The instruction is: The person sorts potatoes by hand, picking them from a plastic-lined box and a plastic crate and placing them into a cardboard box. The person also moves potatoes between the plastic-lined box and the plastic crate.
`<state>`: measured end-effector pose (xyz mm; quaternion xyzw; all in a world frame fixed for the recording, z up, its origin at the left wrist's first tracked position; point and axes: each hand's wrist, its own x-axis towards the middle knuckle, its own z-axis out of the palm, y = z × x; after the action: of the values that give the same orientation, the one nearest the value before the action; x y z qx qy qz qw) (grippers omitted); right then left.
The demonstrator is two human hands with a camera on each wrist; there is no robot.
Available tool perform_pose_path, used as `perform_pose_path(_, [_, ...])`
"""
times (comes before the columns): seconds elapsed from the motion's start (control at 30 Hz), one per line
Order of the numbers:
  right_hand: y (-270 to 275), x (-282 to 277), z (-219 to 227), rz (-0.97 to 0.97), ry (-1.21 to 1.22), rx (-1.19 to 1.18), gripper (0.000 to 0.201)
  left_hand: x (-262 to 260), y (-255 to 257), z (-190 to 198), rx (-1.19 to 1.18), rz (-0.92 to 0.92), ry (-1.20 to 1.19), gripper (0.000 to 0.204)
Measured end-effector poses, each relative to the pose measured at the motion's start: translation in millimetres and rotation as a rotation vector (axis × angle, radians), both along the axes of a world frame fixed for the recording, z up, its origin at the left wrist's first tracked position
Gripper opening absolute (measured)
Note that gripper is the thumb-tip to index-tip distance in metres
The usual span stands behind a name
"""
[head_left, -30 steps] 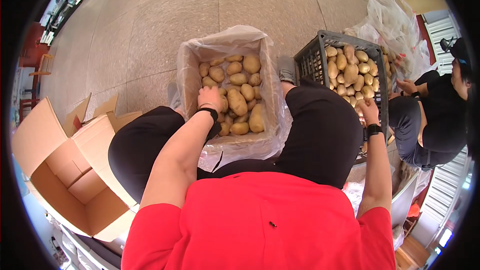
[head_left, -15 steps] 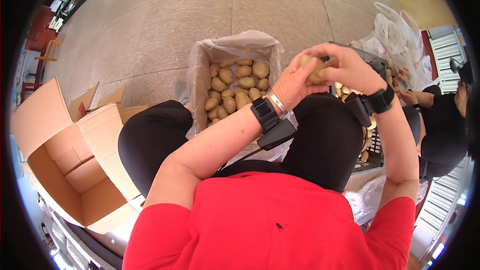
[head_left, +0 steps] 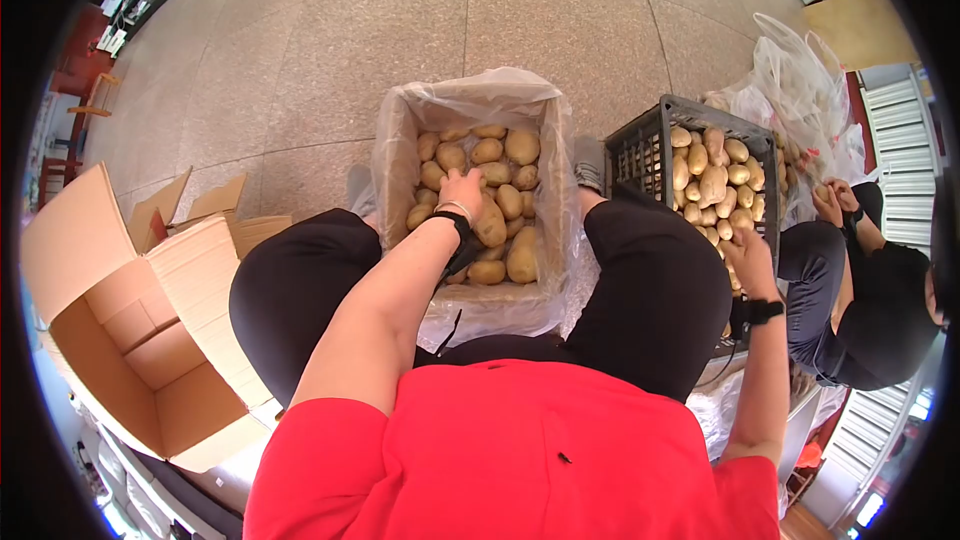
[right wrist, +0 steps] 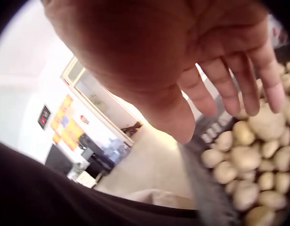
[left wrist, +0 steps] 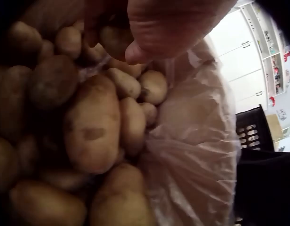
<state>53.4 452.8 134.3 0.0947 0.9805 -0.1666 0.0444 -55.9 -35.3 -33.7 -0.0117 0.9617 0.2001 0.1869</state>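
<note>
My left hand (head_left: 461, 194) is down inside a cardboard box lined with clear plastic (head_left: 476, 92), among large potatoes (head_left: 521, 256). In the left wrist view its thumb and fingers curl round a potato (left wrist: 115, 41), partly hidden by the hand, just over the others. Over the near part of a black plastic crate (head_left: 640, 155) is my right hand (head_left: 752, 260). The right wrist view shows its fingers spread and nothing in the palm, with the fingertips overlapping the smaller potatoes (right wrist: 245, 158) heaped in the crate.
An open cardboard box (head_left: 150, 340) stands on the left. Beyond the crate, clear plastic bags (head_left: 790, 70) lie by more potatoes. Another person (head_left: 870, 290) in dark clothes sits at the right edge. My knees (head_left: 650, 270) flank the lined box.
Half a second ago both hands were together above the gap between box and crate, round one potato. Since then the left has moved down-left into the box and the right to the crate.
</note>
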Motion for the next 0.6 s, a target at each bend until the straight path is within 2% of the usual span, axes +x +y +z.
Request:
perform_pose_path(0.03, [13.4,17.4,-11.1,0.022,-0.017,0.101,0.046,1.5,-2.7,-3.1,-0.029,-0.039,-0.063,0.045])
perform_pose_path(0.17, [41.1,71.2,-49.9,-0.234,-0.127,0.265,0.051,5.2,-6.3,-10.6,-0.066,-0.079,-0.142,0.047])
perform_pose_path(0.3, [55.2,87.3,-72.4,-0.380,-0.215,0.143,0.050,1.2,-4.7,-5.0,-0.133,-0.039,-0.172,0.048])
perform_pose_path(0.37, [56.7,90.7,-81.0,-0.383,-0.141,-0.109,0.048,-1.5,-2.9,0.3,-0.129,-0.034,-0.219,0.049])
perform_pose_path(0.4, [58.3,90.0,-86.3,-0.384,-0.141,-0.110,0.048,-1.9,-2.5,-0.2,-0.125,-0.028,-0.268,0.049])
perform_pose_path(0.47, [63.7,86.0,-95.5,-0.403,-0.217,0.071,0.047,-0.6,-2.4,-0.9,-0.131,-0.043,-0.251,0.049])
perform_pose_path(0.53, [58.3,79.6,-91.3,-0.432,-0.248,0.101,0.045,1.1,-3.7,-4.9,-0.135,-0.061,-0.233,0.050])
perform_pose_path(0.6, [57.3,80.2,-91.3,-0.465,-0.277,0.132,0.044,1.8,-4.8,-9.3,0.056,-0.081,-0.140,0.049])
